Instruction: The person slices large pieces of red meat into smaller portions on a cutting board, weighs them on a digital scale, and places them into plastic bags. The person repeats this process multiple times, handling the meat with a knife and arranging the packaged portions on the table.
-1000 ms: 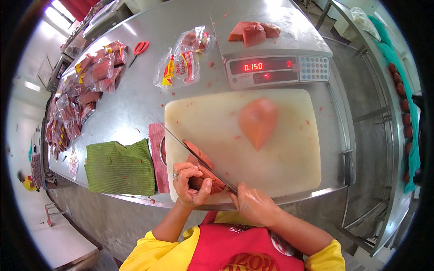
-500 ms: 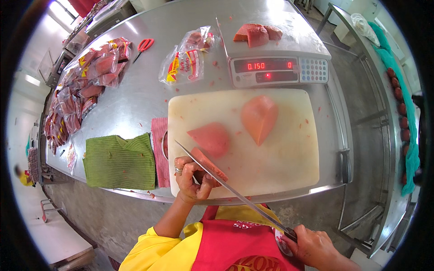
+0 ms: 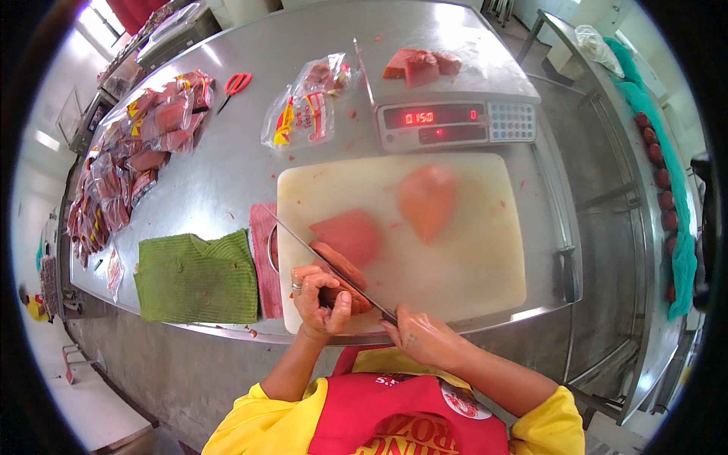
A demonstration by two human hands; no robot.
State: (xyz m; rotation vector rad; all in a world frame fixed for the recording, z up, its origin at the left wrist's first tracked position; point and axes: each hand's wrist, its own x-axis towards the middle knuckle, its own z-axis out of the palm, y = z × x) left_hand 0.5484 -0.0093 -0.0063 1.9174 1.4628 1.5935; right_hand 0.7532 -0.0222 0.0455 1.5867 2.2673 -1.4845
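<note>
Near the front left of the white cutting board [image 3: 478, 265], my left hand [image 3: 320, 305] is closed around a piece of pink meat [image 3: 336, 262]. My right hand [image 3: 422, 335] grips a long knife [image 3: 298, 236] by its dark handle, close to the board's front edge. The blade runs diagonally across the held meat, its tip out past the board's left side. Whether it has cut right through cannot be seen. Just beyond lies a wedge of pink meat [image 3: 350, 233], and farther right a pointed, rounded chunk [image 3: 427, 202].
A digital scale [image 3: 447, 148] bears several meat pieces [image 3: 422, 67] behind the board. Green cloth [image 3: 199, 277] and red cloth [image 3: 262, 227] lie left. Farther off are an opened plastic packet [image 3: 307, 114], red scissors [image 3: 236, 83] and a heap of packed meat [image 3: 163, 117].
My right hand has moved up and left with the knife, bringing the handle close to the held meat. The blade tip has gone farther left. My left hand keeps its hold.
</note>
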